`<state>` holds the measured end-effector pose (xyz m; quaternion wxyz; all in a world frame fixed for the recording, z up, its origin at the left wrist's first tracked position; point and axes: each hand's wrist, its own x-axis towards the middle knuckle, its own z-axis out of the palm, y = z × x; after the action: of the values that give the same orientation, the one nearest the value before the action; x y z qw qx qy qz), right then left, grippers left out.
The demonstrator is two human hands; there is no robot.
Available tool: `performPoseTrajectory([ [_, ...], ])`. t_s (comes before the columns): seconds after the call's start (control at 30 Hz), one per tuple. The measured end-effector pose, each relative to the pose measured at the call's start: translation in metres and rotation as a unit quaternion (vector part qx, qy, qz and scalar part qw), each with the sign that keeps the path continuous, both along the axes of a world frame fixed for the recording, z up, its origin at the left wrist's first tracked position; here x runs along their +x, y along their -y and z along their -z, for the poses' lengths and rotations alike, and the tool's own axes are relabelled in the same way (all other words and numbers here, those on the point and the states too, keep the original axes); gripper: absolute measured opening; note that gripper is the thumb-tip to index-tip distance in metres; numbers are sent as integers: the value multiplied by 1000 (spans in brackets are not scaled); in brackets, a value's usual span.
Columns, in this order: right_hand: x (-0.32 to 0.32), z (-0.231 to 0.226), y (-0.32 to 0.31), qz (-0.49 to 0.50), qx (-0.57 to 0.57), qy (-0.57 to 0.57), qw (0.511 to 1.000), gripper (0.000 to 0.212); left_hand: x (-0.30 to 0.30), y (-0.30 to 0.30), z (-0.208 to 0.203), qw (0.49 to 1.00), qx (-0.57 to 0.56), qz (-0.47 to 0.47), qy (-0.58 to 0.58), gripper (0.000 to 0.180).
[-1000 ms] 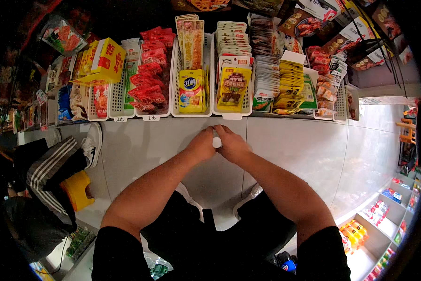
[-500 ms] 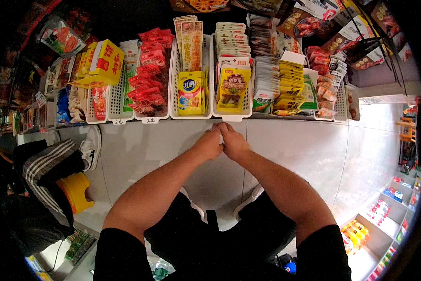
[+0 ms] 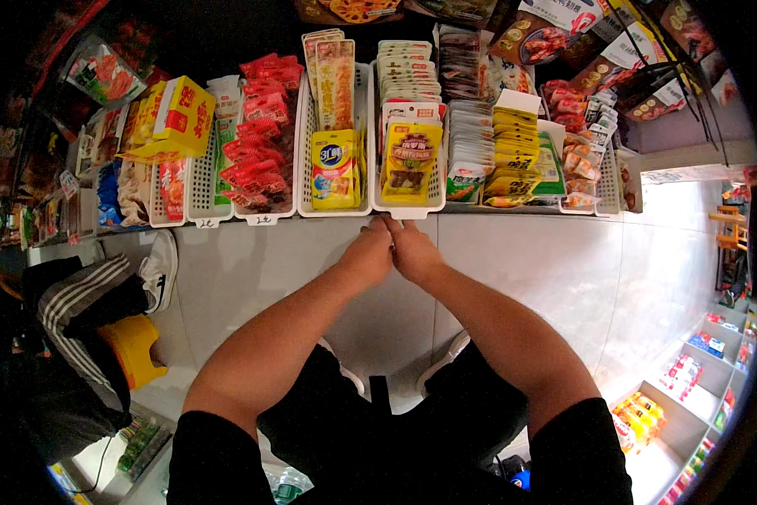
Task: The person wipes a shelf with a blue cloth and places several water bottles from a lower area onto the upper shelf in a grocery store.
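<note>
My left hand and my right hand meet in front of me, just below the front edge of the snack shelf. Both are closed, fingers pressed together and pointing at the shelf. Whatever lies between them, if anything, is hidden; only a tiny pale spot shows where they touch. Nearest to the fingertips is a white plastic basket with yellow snack packets at its front. To its left, another white basket holds yellow packets and tall clear-fronted packets.
Further left are red packets in a basket and a yellow box. Silver-grey packets and yellow packets stand right. A person in striped trousers sits at left by a yellow stool. Shelves stand lower right.
The shelf and its baskets appear slightly further left in the picture. My hands stay together, shifted a little left and up, with the fingertips nearer the basket's front edge.
</note>
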<state>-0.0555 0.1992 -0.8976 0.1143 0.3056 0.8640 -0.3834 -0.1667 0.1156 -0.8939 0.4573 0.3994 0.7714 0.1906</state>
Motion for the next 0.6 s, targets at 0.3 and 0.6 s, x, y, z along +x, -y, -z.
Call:
performPoseTrajectory([
  [0.3, 0, 1, -3, 9, -10, 16, 1000, 69, -2, -4, 7, 996, 72, 36, -49, 35],
  [0.6, -3, 12, -5, -8, -3, 7, 1000, 68, -6, -8, 9, 999, -4, 32, -39, 44],
])
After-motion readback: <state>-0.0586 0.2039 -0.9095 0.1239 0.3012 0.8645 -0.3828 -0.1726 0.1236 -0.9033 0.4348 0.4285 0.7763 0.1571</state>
